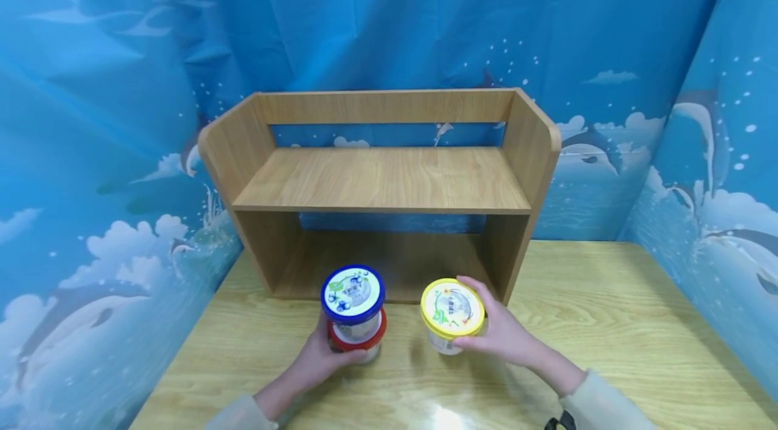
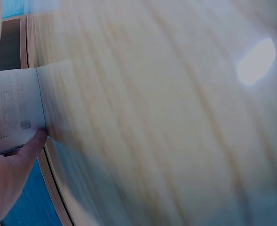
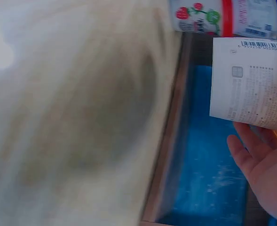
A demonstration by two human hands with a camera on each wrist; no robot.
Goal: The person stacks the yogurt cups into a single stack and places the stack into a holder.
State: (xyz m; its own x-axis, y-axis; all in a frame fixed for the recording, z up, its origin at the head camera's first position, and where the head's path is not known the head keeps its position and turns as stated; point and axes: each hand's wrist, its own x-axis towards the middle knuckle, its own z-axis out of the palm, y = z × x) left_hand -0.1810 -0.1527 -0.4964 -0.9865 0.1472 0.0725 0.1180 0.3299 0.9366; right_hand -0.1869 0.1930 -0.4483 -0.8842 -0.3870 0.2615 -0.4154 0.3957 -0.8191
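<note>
A tub with a blue-rimmed lid (image 1: 352, 291) sits stacked on a tub with a red-rimmed lid (image 1: 375, 337) in front of the shelf. My left hand (image 1: 313, 356) grips the lower, red-lidded tub from the left. In the left wrist view my thumb lies along that tub's white printed side (image 2: 13, 106), its base at the table surface. To the right, my right hand (image 1: 504, 332) holds a tub with a yellow-rimmed lid (image 1: 452, 308) by its side. The right wrist view has this yellow-lidded tub (image 3: 246, 84) raised off the table, barcode showing.
A two-tier wooden shelf (image 1: 383, 177) stands on the wooden table (image 1: 583, 322) just beyond the tubs. Its lower compartment opens toward me. Behind and at both sides hangs a blue curtain (image 1: 389, 18) printed with dolphins and clouds.
</note>
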